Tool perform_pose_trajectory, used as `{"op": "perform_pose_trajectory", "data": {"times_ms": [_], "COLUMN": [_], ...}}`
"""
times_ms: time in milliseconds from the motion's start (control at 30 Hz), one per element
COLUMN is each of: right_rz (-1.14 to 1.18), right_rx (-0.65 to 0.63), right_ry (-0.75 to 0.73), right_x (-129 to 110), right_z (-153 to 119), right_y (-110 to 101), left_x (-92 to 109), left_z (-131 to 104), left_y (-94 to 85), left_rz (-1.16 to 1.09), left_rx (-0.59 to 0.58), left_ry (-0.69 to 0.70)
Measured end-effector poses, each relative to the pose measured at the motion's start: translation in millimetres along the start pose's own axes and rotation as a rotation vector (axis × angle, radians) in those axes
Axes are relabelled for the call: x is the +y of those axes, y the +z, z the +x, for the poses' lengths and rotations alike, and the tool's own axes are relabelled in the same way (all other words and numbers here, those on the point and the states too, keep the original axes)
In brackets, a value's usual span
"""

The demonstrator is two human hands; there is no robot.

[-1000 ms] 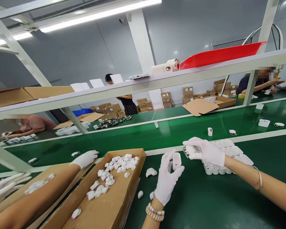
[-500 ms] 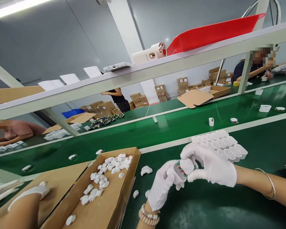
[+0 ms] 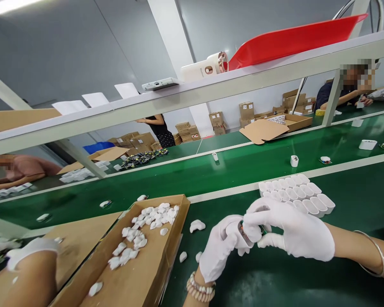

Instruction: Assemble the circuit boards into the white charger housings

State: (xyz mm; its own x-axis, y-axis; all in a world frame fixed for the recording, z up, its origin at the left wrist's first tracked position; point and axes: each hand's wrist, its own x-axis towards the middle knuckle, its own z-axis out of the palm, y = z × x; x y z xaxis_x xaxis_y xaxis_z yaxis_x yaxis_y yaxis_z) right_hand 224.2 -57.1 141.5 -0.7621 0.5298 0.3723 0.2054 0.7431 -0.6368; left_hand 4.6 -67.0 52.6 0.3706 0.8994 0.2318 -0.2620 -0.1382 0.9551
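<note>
Both my hands wear white gloves. My left hand (image 3: 220,245) is closed round a small white oval housing (image 3: 243,246). At its mouth, the fingers of my right hand (image 3: 289,228) pinch a circuit board with a white foam pad (image 3: 252,231) on it. The board is mostly hidden by the pad and fingers; a bit of green and some reddish parts show. Whether it is inside the housing or only against its mouth, I cannot tell. Behind my right hand, several empty white housings (image 3: 310,204) stand in rows. Loose foam pads (image 3: 197,226) lie left of my left hand.
A cardboard tray (image 3: 137,281) with many white pads lies to the left. Beyond it, a co-worker's gloved hand (image 3: 32,251) reaches in. A green conveyor belt (image 3: 185,175) carries spaced housings and boards. Overhead runs a shelf (image 3: 128,108) with a red scoop-like tray (image 3: 294,40).
My right fingers have moved over the board, and less of its green shows. Parts on the belt have shifted right. The co-worker's hand at the left has moved slightly.
</note>
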Motion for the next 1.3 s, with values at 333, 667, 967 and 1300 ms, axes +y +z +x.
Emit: {"op": "perform_pose_trajectory", "data": {"times_ms": [333, 667, 967, 1300], "right_rz": [-0.004, -0.137, -0.210, -0.209], "right_rx": [0.061, -0.029, -0.059, -0.027], "right_ry": [-0.132, -0.130, -0.156, -0.160], "right_x": [4.7, 9.1, 12.5, 2.4], "right_z": [-2.1, -4.1, -4.4, -2.5], "right_y": [6.7, 11.0, 13.3, 13.4], "left_x": [3.5, 0.6, -1.9, 5.8], "left_z": [-1.4, -1.7, -5.7, -6.1], "left_y": [-1.5, -0.2, -4.5, 3.1], "left_rz": [0.035, 0.019, 0.090, 0.065], "left_rx": [-0.001, 0.015, 0.048, 0.037], "left_ry": [-0.009, -0.003, -0.021, -0.065]}}
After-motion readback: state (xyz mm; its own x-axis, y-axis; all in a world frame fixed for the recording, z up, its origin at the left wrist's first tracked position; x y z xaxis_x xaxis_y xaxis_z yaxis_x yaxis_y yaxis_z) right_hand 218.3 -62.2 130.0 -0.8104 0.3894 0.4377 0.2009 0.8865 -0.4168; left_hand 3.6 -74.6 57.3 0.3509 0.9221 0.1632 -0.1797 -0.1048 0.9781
